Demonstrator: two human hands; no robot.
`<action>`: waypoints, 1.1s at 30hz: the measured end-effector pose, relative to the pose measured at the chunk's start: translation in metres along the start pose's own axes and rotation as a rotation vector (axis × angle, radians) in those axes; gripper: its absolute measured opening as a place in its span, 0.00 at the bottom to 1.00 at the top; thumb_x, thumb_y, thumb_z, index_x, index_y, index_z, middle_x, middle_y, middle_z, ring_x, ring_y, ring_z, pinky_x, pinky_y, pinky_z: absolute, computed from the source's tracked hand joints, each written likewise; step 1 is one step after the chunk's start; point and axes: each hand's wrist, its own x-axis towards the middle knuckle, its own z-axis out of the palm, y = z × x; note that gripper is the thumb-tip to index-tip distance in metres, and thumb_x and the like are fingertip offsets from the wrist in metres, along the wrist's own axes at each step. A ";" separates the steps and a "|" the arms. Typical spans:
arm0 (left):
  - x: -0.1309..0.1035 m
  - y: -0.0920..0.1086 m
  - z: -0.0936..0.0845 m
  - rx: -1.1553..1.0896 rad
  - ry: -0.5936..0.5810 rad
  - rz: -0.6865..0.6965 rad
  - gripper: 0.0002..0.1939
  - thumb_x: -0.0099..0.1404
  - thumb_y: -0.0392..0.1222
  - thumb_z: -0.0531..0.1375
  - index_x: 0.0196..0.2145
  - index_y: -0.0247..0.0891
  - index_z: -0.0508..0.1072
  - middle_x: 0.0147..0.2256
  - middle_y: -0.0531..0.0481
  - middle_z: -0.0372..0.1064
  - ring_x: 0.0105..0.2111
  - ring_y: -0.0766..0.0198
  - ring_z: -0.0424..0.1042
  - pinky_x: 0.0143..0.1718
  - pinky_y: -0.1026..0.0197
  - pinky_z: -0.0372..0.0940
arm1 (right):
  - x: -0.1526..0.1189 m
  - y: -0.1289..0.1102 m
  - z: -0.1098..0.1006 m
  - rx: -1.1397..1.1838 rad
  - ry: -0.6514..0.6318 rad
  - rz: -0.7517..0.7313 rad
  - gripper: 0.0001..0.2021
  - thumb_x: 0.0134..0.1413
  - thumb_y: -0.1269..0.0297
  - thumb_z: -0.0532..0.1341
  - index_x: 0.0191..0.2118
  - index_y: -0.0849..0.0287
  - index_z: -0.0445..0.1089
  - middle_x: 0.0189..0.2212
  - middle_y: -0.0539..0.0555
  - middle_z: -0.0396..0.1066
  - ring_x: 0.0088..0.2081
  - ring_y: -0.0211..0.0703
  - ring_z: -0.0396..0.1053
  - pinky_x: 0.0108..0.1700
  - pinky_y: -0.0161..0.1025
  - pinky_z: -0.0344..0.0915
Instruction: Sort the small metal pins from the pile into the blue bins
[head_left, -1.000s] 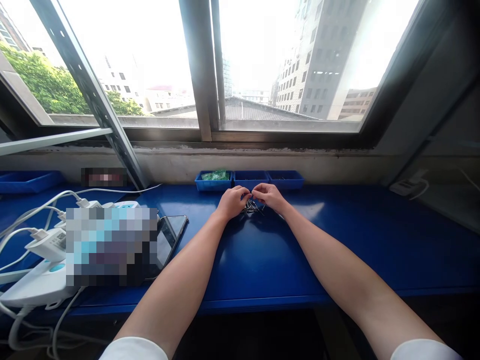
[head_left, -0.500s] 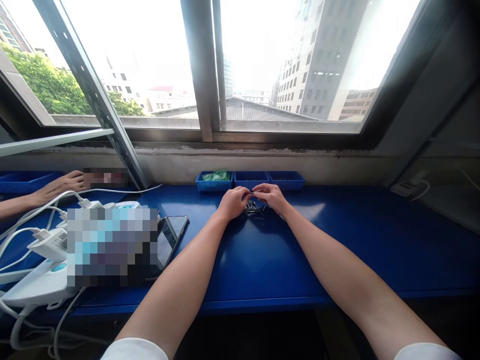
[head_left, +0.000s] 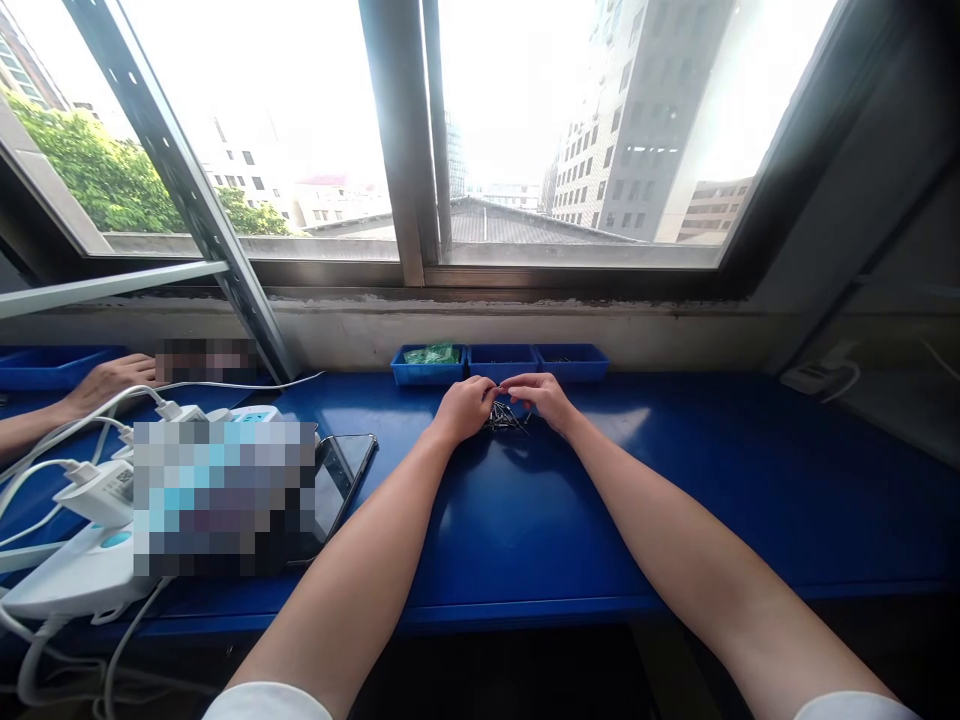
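A small pile of thin metal pieces (head_left: 508, 417), perhaps screws, lies on the blue table. Just behind and to its left, my left hand (head_left: 469, 408) is closed in a pinch. My right hand (head_left: 538, 393) pinches from the other side, its fingertips meeting those of the left. Whatever sits between the fingertips is too small to name. Behind my hands stand three blue bins: the left bin (head_left: 427, 373) holds green packets, while the middle bin (head_left: 502, 361) and the right bin (head_left: 572, 362) hold small dark items.
On the left of the blue table (head_left: 525, 540) are a white power strip (head_left: 75, 580) with plugs and cables, a blurred-out object and a dark phone (head_left: 341, 475). Another person's hand (head_left: 116, 383) is beside a blue tray (head_left: 56, 368) at the far left. A metal post (head_left: 247, 290) rises behind.
My fingertips have shifted slightly while staying together above the pile. At the far left, the other person's hand has moved a little to the left and down.
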 end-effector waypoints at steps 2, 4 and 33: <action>0.000 -0.001 0.001 -0.003 0.007 0.010 0.15 0.67 0.44 0.48 0.39 0.39 0.74 0.38 0.46 0.72 0.38 0.59 0.71 0.40 0.60 0.64 | 0.001 0.001 0.000 -0.005 0.008 -0.002 0.14 0.39 0.60 0.63 0.35 0.60 0.76 0.32 0.55 0.76 0.29 0.39 0.67 0.23 0.32 0.57; 0.000 -0.002 0.001 -0.007 0.016 0.021 0.15 0.67 0.43 0.48 0.39 0.39 0.73 0.38 0.46 0.72 0.38 0.59 0.71 0.40 0.60 0.64 | 0.001 0.001 0.000 -0.014 0.013 -0.002 0.15 0.40 0.60 0.63 0.36 0.60 0.76 0.33 0.55 0.76 0.29 0.39 0.67 0.23 0.32 0.57; -0.001 -0.003 0.004 -0.001 0.006 0.006 0.13 0.67 0.43 0.50 0.43 0.38 0.71 0.40 0.46 0.71 0.39 0.59 0.70 0.39 0.61 0.64 | 0.000 0.001 -0.001 -0.009 -0.008 0.012 0.16 0.40 0.64 0.61 0.38 0.60 0.76 0.35 0.55 0.76 0.32 0.42 0.70 0.24 0.33 0.57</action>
